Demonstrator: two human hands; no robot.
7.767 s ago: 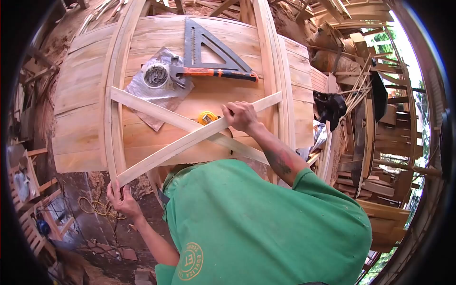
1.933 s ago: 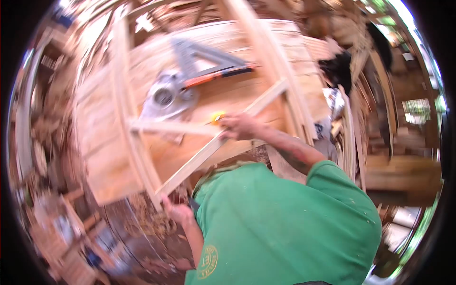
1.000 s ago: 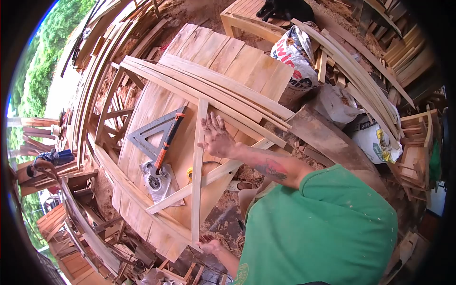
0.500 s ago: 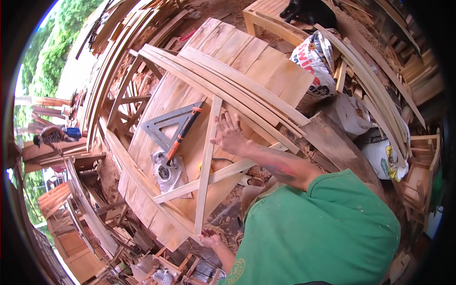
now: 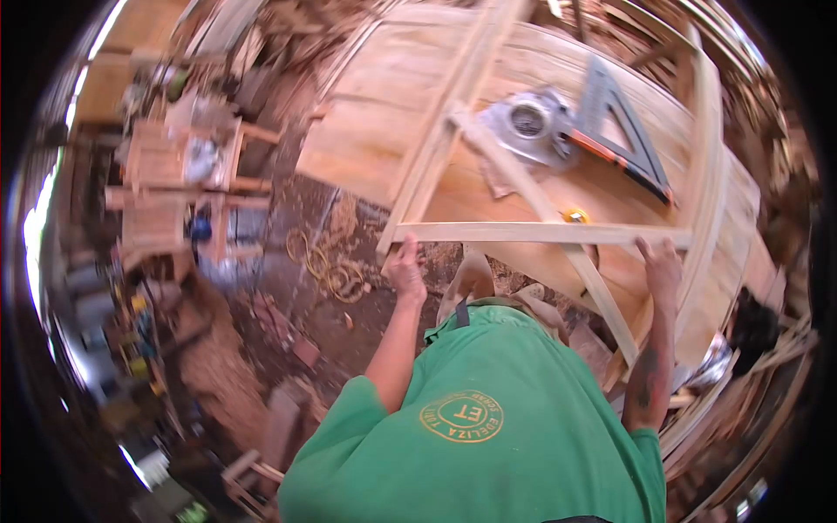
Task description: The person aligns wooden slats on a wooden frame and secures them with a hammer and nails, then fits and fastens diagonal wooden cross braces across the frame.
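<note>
A pale wooden slat (image 5: 523,233) lies crosswise in front of me, over another slat (image 5: 510,166) set diagonally. My left hand (image 5: 406,272) is closed around its left end. At the right end, my right hand (image 5: 661,268) touches the near edge with fingertips, fingers apart. Long wooden strips (image 5: 453,96) run beneath the left end, and more strips (image 5: 704,166) lie by the right end. On the plank panel (image 5: 349,144) are a grey triangular square (image 5: 595,96), an orange-and-black handled tool (image 5: 619,163), a metallic roll (image 5: 527,120) on crumpled plastic, and a small yellow object (image 5: 575,216).
A coiled yellow cord (image 5: 340,277) lies on the sawdust-strewn floor to the left. Wooden furniture pieces (image 5: 157,161) stand farther left. A blurred black shape (image 5: 754,324) and stacked timber (image 5: 767,410) are at the right.
The view has swung round, so the panel appears turned. My right hand has drawn back from lying spread over the slat to its near edge. My left hand has closed on the other end.
</note>
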